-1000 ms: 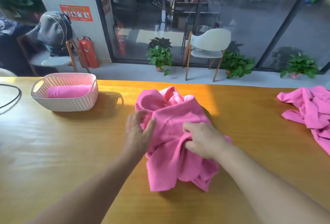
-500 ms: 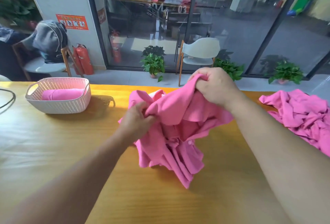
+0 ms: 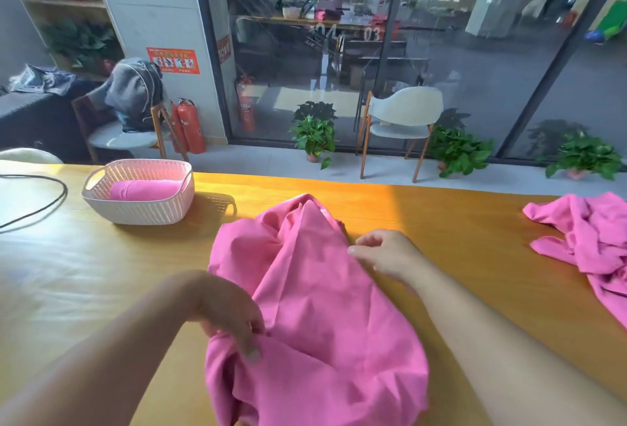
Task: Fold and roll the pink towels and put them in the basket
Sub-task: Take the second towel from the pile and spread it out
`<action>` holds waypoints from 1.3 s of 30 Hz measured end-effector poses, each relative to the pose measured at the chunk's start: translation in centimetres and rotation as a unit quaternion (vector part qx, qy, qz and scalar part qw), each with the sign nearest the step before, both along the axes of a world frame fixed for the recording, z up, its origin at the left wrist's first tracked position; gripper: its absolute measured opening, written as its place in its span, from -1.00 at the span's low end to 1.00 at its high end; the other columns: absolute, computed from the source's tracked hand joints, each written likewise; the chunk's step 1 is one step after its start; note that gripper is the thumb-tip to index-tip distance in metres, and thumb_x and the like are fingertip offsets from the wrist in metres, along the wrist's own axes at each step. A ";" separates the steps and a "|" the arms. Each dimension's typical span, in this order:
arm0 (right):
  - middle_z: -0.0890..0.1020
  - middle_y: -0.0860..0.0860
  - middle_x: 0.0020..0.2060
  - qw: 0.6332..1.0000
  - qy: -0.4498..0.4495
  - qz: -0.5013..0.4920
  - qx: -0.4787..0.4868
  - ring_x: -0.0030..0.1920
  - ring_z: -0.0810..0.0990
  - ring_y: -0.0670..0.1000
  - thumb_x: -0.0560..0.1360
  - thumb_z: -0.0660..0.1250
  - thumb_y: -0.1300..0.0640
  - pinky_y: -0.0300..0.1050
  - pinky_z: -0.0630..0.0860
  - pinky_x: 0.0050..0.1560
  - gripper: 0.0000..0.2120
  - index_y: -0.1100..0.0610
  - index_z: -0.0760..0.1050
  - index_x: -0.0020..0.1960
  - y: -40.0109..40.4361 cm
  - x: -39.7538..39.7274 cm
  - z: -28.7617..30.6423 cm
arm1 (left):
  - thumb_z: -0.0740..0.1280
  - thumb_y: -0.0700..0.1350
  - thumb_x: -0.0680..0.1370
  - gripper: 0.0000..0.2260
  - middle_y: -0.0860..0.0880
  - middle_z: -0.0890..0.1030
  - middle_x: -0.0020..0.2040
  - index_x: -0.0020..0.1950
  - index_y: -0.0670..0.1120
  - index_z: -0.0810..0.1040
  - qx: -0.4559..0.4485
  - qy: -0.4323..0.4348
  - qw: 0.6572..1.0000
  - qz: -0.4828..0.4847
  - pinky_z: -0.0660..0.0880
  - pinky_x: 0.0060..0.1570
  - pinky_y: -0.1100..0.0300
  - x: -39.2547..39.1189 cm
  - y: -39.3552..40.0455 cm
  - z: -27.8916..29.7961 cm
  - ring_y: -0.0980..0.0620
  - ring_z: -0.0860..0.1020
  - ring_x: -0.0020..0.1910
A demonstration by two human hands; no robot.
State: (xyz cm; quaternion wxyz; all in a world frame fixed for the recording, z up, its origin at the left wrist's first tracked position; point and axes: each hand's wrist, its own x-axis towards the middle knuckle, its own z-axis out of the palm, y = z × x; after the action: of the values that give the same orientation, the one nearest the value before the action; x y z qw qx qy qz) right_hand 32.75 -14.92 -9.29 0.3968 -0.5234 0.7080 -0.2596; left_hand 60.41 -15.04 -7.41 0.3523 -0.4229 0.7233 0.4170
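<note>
A pink towel (image 3: 315, 310) lies loosely spread and wrinkled on the wooden table (image 3: 101, 273) in front of me. My left hand (image 3: 227, 310) pinches its near left edge, fingers curled into the cloth. My right hand (image 3: 383, 252) sits at the towel's right edge, fingers loosely bent and touching the fabric. A white woven basket (image 3: 135, 212) stands at the far left of the table with one rolled pink towel (image 3: 146, 190) inside. More crumpled pink towels (image 3: 590, 239) lie at the far right.
A black cable (image 3: 40, 198) curves over the table's left end. Beyond the far table edge are chairs, potted plants, fire extinguishers and a glass wall.
The towel was bunched, then lifted by both hands; now it lies spread on the table. My right hand has come down to its right edge, my left to its near corner.
</note>
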 end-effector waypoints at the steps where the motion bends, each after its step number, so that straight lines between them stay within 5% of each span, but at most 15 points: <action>1: 0.66 -0.04 0.02 0.999 0.045 -0.019 -0.009 0.02 0.61 -0.02 0.40 0.51 -0.06 -0.11 0.50 0.07 -0.69 0.03 0.61 0.08 -0.8 0.5 -0.9 | 0.42 -0.01 0.53 -0.70 0.03 0.63 0.06 0.22 -0.07 0.60 0.014 0.061 0.996 0.057 0.54 0.00 0.26 0.7 -0.5 0.0 0.09 0.54 0.02; 3: 0.56 -0.01 0.27 0.996 0.083 -0.002 0.026 0.24 0.54 0.03 0.36 0.52 -0.19 -0.17 0.42 0.11 -0.30 0.05 0.43 0.40 -1.8 1.8 -2.6 | 0.40 -0.03 0.55 -0.79 0.00 0.67 -0.05 0.09 -0.13 0.66 0.016 0.212 0.951 0.223 0.53 -0.09 0.30 1.3 -1.6 0.1 0.03 0.59 -0.03; 5: 0.48 0.01 0.37 0.992 0.101 0.025 0.064 0.33 0.49 0.06 0.33 0.53 -0.18 -0.18 0.39 0.13 -0.15 0.04 0.27 0.50 -2.4 3.4 -4.0 | 0.41 0.09 0.52 -0.73 -0.03 0.69 -0.11 0.01 -0.10 0.68 -0.108 0.291 0.871 0.382 0.51 -0.19 0.27 1.1 -3.3 -0.3 0.02 0.60 -0.12; 8: 0.64 0.07 0.12 0.980 0.183 0.082 0.009 0.15 0.58 0.15 0.40 0.42 0.04 -0.12 0.44 -0.04 -0.71 0.02 0.50 0.10 -1.8 6.1 -4.6 | 0.35 0.22 0.51 -0.52 -0.13 0.62 0.15 0.24 -0.11 0.59 -0.364 0.205 0.798 0.434 0.47 -0.01 0.17 0.0 -6.2 -2.0 -0.08 0.57 0.10; 11: 0.64 0.00 -0.02 0.954 0.179 0.232 -0.070 0.07 0.60 0.15 0.40 0.32 0.09 -0.09 0.46 -0.07 -0.74 -0.01 0.54 0.10 0.5 9.3 -4.0 | 0.28 0.39 0.44 -0.20 -0.20 0.36 0.45 0.50 -0.11 0.31 -0.376 0.130 0.799 0.452 0.34 0.36 0.00 -0.2 -8.4 -3.9 -0.18 0.35 0.42; 14: 0.55 -0.02 0.09 0.888 0.208 0.393 -0.114 0.14 0.55 0.13 0.48 0.30 0.11 -0.01 0.53 0.13 -0.55 -0.16 0.46 0.34 3.1 12.1 -4.1 | 0.31 0.50 0.32 0.04 -0.20 0.32 0.49 0.56 -0.15 0.16 -0.305 0.130 0.804 0.493 0.29 0.39 -0.01 0.2 -9.7 -5.5 -0.18 0.32 0.46; 17: 0.54 -0.10 0.18 0.851 0.190 0.484 -0.079 0.15 0.56 0.07 0.42 0.37 0.12 0.01 0.56 0.13 -0.50 -0.17 0.44 0.31 4.1 12.9 -4.4 | 0.37 0.50 0.19 0.12 -0.11 0.38 0.47 0.57 -0.08 0.15 -0.281 0.104 0.844 0.444 0.32 0.39 -0.02 0.7 -10.0 -6.5 -0.13 0.38 0.42; 19: 0.62 -0.18 0.08 0.890 0.094 0.445 -0.004 0.03 0.61 -0.12 0.37 0.38 0.05 -0.13 0.57 0.07 -0.57 -0.19 0.51 0.22 3.6 12.6 -4.4 | 0.44 0.38 0.29 -0.16 -0.10 0.52 0.33 0.43 -0.05 0.38 -0.317 0.075 0.862 0.388 0.42 0.25 0.04 1.0 -10.5 -7.4 -0.12 0.49 0.29; 22: 0.70 -0.13 -0.14 0.978 0.005 0.200 -0.053 -0.16 0.60 -0.22 0.40 0.36 0.08 -0.19 0.56 -0.02 -0.82 -0.01 0.67 -0.03 1.2 10.9 -4.8 | 0.45 0.12 0.45 -0.70 -0.10 0.60 -0.16 -0.25 -0.06 0.48 -0.343 0.109 0.853 0.378 0.36 -0.30 0.17 0.8 -11.0 -7.8 -0.14 0.56 -0.11; 25: 0.60 0.00 0.06 0.988 0.119 -0.039 -0.093 0.08 0.57 -0.03 0.45 0.38 0.06 -0.10 0.47 0.20 -0.69 -0.02 0.58 0.20 -1.9 7.5 -6.2 | 0.37 -0.09 0.51 -0.89 0.02 0.60 -0.26 -0.18 -0.09 0.56 -0.308 0.199 0.821 0.438 0.36 -0.42 0.27 0.5 -10.9 -7.6 0.00 0.57 -0.24; 29: 0.40 0.08 0.37 0.982 0.172 -0.040 0.062 0.40 0.38 0.14 0.41 0.42 -0.15 -0.02 0.35 0.36 -0.23 -0.02 0.21 0.53 -3.8 4.8 -8.7 | 0.29 -0.15 0.53 -0.85 0.00 0.57 -0.42 -0.08 -0.15 0.65 -0.192 0.357 0.699 0.590 0.40 -0.48 0.28 -0.7 -10.7 -5.6 0.06 0.51 -0.48; 31: 0.58 0.03 0.23 0.993 0.101 -0.047 0.027 0.28 0.52 0.12 0.42 0.44 -0.05 -0.07 0.45 0.21 -0.40 -0.01 0.40 0.43 -4.3 4.4 -9.0 | 0.30 -0.18 0.53 -0.77 -0.22 0.64 -0.18 0.09 -0.29 0.61 -0.072 0.441 0.596 0.667 0.59 -0.14 0.06 -1.3 -10.8 -4.4 -0.13 0.64 -0.20; 33: 0.68 -0.11 -0.10 0.998 0.014 -0.061 -0.029 0.02 0.63 0.02 0.40 0.45 0.08 -0.24 0.48 -0.07 -0.72 -0.03 0.62 0.11 -4.5 4.3 -8.2 | 0.26 -0.21 0.53 -0.69 -0.34 0.57 0.11 0.19 -0.36 0.53 -0.002 0.494 0.550 0.674 0.42 0.28 -0.23 -1.7 -10.9 -3.2 -0.26 0.58 0.12; 36: 0.58 -0.26 -0.46 0.997 -0.020 -0.039 -0.062 -0.34 0.50 -0.17 0.29 0.36 0.00 -0.35 0.36 -0.36 -0.93 -0.16 0.61 -0.31 -4.5 4.5 -6.2 | 0.17 -0.30 0.54 -0.80 -0.15 0.65 -0.18 -0.08 -0.27 0.60 -0.039 0.522 0.541 0.658 0.63 -0.08 0.10 -1.7 -10.8 -3.2 -0.01 0.63 -0.19; 39: 0.64 -0.24 -0.36 0.997 -0.013 0.041 -0.059 -0.30 0.55 -0.22 0.40 0.43 0.07 -0.32 0.43 -0.26 -0.85 -0.19 0.62 -0.22 -3.8 5.7 -4.5 | 0.10 -0.35 0.57 -0.71 0.00 0.65 -0.32 -0.10 -0.20 0.62 -0.150 0.493 0.537 0.668 0.51 -0.36 0.34 -0.4 -10.8 -4.3 0.13 0.59 -0.32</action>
State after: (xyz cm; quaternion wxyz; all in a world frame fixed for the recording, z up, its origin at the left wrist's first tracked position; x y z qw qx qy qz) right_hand 38.46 -18.73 -13.75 0.3841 -0.5710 0.6644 -0.2915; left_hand 60.06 -25.80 -11.72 -0.5091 -0.5574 0.3419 0.5597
